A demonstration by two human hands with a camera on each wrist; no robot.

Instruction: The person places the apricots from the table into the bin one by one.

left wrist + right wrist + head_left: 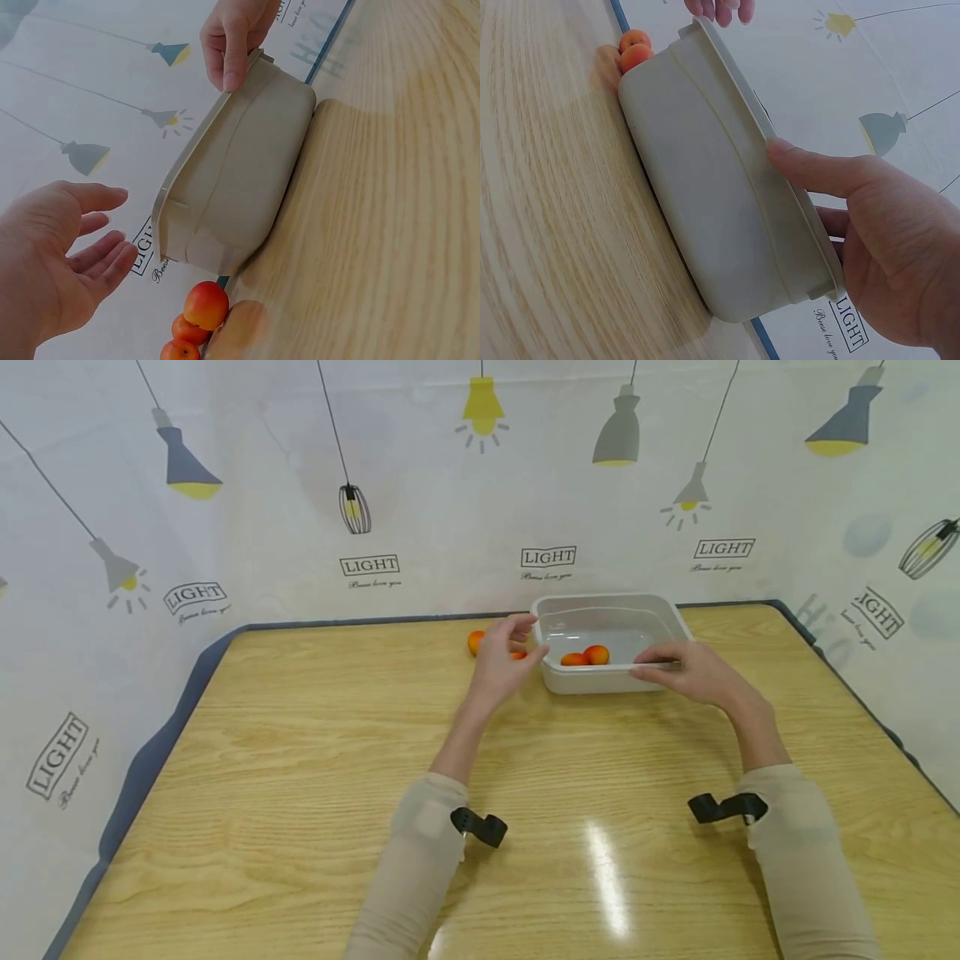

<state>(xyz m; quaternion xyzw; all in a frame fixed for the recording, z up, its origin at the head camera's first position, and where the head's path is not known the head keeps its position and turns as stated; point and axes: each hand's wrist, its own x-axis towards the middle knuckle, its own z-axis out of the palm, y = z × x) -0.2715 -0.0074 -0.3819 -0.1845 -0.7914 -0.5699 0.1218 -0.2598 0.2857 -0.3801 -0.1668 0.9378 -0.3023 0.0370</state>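
A light grey plastic container [607, 680] stands on the table, and two orange-red fruits [596, 655], like apricots, lie inside it. At its right front corner my right hand [693, 672] pinches the rim, thumb on the outside and fingers over the inner side, as the right wrist view also shows [900, 232]. My left hand [501, 662] hovers by the left end of the container, fingers loosely bent and apart. The left wrist view shows nothing in that hand [60, 262]. Beside the container's left end lie several more orange-red fruits [206, 304], partly hidden by the left hand in the head view.
The wooden table [315, 760] reaches back to a white cloth backdrop [435, 485] printed with lamps, close behind the container. A dark blue edging [187, 693] runs along the table's border. Each sleeve carries a black strap mount [483, 828].
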